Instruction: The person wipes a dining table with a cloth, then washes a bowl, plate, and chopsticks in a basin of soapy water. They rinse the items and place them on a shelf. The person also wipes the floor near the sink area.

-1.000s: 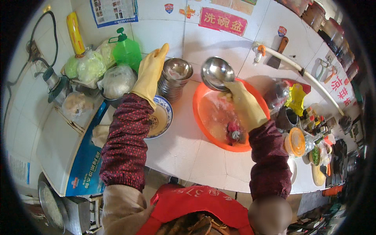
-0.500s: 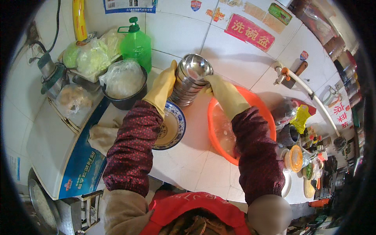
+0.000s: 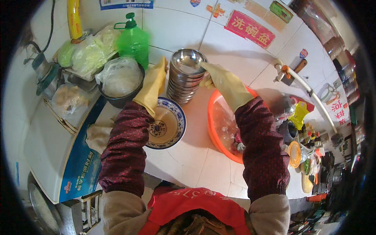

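Steel bowls, that's my centre of attention on this feed: nested in a tall stack towards the back of the tabletop, the top one facing up, its inside shining. Both hands are gloved in yellow, one on each side. Left hand: straight, fingers together and pointing away from me, just beside the steel; from out here I can't tell whether it touches. Right hand: reaching over from the other side, a tip right at the top bowl's rim, more fingers bent lower down. Pinching that rim or merely against it? I can't tell.

Below the right forearm, the orange basin holds water, with something pink and dark near its front. On my left, the blue-and-white dish sits nearer to me than the stack, partly behind the left sleeve. Past that forearm I've got a dark pot topped by a clear bag, and the green jug standing behind, near the wall.
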`<action>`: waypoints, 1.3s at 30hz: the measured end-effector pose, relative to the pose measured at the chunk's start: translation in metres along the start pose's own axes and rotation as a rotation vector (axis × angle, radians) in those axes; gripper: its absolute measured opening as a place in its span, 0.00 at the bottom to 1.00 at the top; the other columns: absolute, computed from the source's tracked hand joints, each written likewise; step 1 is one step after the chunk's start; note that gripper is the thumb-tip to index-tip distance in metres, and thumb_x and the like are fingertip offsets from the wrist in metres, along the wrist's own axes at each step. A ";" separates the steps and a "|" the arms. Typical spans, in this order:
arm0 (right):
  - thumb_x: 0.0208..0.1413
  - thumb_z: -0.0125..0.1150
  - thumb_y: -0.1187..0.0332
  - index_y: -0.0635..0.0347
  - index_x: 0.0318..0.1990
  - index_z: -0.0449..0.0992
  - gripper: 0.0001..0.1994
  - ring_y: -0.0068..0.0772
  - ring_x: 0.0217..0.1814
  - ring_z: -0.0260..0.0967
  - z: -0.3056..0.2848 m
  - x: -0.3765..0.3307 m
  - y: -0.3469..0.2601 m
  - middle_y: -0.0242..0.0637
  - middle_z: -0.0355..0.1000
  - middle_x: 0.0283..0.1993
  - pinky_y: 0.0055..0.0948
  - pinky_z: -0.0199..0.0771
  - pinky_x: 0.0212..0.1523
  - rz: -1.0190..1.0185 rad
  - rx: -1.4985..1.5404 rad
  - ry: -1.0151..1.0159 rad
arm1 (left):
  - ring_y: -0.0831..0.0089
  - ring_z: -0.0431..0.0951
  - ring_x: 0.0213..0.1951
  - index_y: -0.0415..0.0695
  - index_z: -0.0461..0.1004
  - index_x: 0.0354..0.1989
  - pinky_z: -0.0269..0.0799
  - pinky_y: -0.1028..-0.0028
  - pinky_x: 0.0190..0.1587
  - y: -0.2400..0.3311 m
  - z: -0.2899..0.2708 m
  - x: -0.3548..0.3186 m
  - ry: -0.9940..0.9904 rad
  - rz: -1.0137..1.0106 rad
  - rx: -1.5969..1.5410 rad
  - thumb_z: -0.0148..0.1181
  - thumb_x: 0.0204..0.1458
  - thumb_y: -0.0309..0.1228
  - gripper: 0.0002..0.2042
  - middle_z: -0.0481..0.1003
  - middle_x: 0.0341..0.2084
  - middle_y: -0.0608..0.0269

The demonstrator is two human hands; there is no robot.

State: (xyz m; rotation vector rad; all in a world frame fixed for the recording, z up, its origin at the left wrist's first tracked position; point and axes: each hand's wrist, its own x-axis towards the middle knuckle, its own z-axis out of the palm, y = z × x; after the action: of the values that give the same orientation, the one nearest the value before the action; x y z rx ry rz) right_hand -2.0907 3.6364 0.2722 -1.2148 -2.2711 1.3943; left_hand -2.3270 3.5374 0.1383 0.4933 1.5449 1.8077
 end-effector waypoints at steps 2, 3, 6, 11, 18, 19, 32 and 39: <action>0.74 0.52 0.41 0.62 0.56 0.82 0.30 0.33 0.29 0.76 -0.011 -0.010 0.005 0.45 0.84 0.32 0.36 0.78 0.37 -0.011 0.081 0.027 | 0.70 0.76 0.40 0.44 0.86 0.55 0.72 0.69 0.48 0.008 -0.008 0.000 0.177 0.177 0.335 0.52 0.73 0.61 0.31 0.82 0.40 0.65; 0.73 0.55 0.43 0.61 0.58 0.82 0.28 0.33 0.27 0.74 -0.020 -0.014 0.009 0.47 0.84 0.32 0.35 0.76 0.34 -0.020 0.124 0.066 | 0.69 0.78 0.42 0.43 0.85 0.54 0.73 0.68 0.48 0.013 -0.013 -0.004 0.231 0.196 0.371 0.55 0.72 0.60 0.29 0.83 0.41 0.63; 0.72 0.59 0.50 0.57 0.59 0.83 0.22 0.32 0.22 0.70 -0.062 -0.036 0.047 0.49 0.82 0.31 0.33 0.74 0.27 -0.076 0.147 0.147 | 0.67 0.85 0.48 0.40 0.84 0.49 0.79 0.66 0.51 0.034 -0.017 -0.027 0.196 0.213 -0.105 0.64 0.70 0.54 0.24 0.87 0.44 0.57; 0.69 0.64 0.52 0.56 0.58 0.85 0.21 0.39 0.44 0.82 -0.118 -0.092 0.177 0.45 0.83 0.42 0.39 0.82 0.47 -0.046 -0.594 0.066 | 0.64 0.88 0.43 0.38 0.83 0.50 0.83 0.67 0.52 0.057 0.011 -0.110 -0.045 0.358 -0.117 0.66 0.71 0.50 0.22 0.87 0.42 0.54; 0.58 0.71 0.68 0.53 0.58 0.86 0.19 0.46 0.57 0.81 -0.057 -0.173 0.301 0.47 0.81 0.54 0.47 0.82 0.55 -0.131 -0.682 -0.131 | 0.74 0.80 0.25 0.43 0.83 0.40 0.69 0.71 0.25 -0.002 0.152 -0.211 -0.408 -0.036 0.418 0.64 0.66 0.63 0.29 0.86 0.30 0.63; 0.60 0.69 0.69 0.55 0.56 0.86 0.16 0.47 0.54 0.82 -0.050 -0.176 0.299 0.48 0.82 0.52 0.47 0.83 0.53 -0.043 -0.757 -0.168 | 0.73 0.80 0.25 0.43 0.83 0.40 0.70 0.70 0.26 -0.005 0.169 -0.216 -0.508 -0.117 0.539 0.63 0.67 0.63 0.29 0.86 0.31 0.63; 0.59 0.63 0.70 0.51 0.42 0.87 0.08 0.46 0.39 0.86 -0.114 -0.241 0.304 0.42 0.85 0.39 0.44 0.84 0.41 -0.056 -0.590 0.445 | 0.52 0.73 0.71 0.44 0.78 0.69 0.68 0.58 0.72 -0.113 0.283 -0.146 -0.818 0.755 1.375 0.71 0.57 0.58 0.38 0.73 0.68 0.38; 0.55 0.65 0.70 0.48 0.37 0.86 0.06 0.51 0.42 0.83 -0.107 -0.237 0.322 0.42 0.83 0.37 0.50 0.80 0.44 -0.054 -0.443 0.479 | 0.40 0.83 0.43 0.38 0.83 0.40 0.77 0.48 0.43 -0.152 0.274 -0.121 -1.154 0.840 1.640 0.69 0.46 0.30 0.13 0.81 0.35 0.43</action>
State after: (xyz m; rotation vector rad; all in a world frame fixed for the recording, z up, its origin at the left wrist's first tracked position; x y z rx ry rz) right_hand -1.7084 3.5989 0.1191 -1.4068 -2.2836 0.5042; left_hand -2.0180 3.6494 0.0690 2.5573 1.5402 -0.1315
